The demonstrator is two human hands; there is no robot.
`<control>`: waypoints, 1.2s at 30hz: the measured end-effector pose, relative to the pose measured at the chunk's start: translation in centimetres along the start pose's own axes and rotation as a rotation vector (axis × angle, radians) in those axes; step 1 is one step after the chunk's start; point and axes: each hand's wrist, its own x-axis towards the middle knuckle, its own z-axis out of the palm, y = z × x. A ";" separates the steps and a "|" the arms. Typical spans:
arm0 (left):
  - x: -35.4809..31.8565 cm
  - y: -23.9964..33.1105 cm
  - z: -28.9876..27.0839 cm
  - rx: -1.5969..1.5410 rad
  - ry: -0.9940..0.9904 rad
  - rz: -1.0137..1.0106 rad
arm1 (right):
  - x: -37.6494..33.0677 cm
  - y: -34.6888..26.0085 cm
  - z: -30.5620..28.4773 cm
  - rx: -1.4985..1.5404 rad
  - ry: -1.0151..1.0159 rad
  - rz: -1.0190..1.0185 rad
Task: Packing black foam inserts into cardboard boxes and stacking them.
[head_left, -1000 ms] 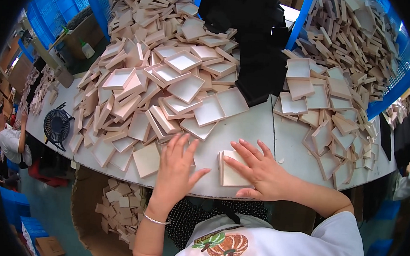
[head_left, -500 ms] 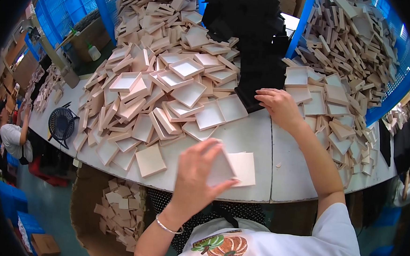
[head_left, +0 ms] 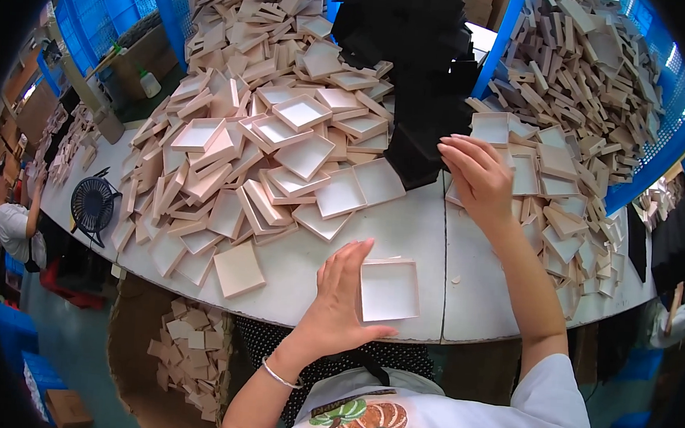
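A shallow square pale box tray [head_left: 389,289] lies open side up near the front edge of the white table [head_left: 428,227]. My left hand [head_left: 341,300] holds it by its left side, thumb under the near edge. My right hand [head_left: 478,175] reaches forward with fingers spread, fingertips touching the edge of a stack of black square pads [head_left: 414,61]. It grips nothing that I can see.
A big heap of pale box trays [head_left: 277,124] covers the table's left and middle. Another heap of box parts [head_left: 576,111] fills the right. A black fan [head_left: 92,205] stands at the left edge. A cardboard bin with trays [head_left: 185,346] sits below the table. Another person [head_left: 12,225] works far left.
My right hand left the tray and travelled forward to the black pads. My left hand turned the tray open side up and now steadies it.
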 end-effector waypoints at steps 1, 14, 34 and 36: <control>-0.5 -1.0 0.3 -0.112 -0.007 -0.036 | 0.5 -1.8 -1.2 0.041 -0.016 -0.006; -1.0 -3.7 3.1 -0.498 0.077 -0.089 | -6.2 -14.6 -4.8 0.305 -0.400 0.050; -0.3 -3.4 2.4 -0.210 0.064 0.026 | -5.9 -11.2 -5.2 0.300 -0.707 0.233; -0.4 -3.1 2.0 -0.216 0.049 0.031 | -5.6 -11.3 -5.2 0.415 -0.680 0.242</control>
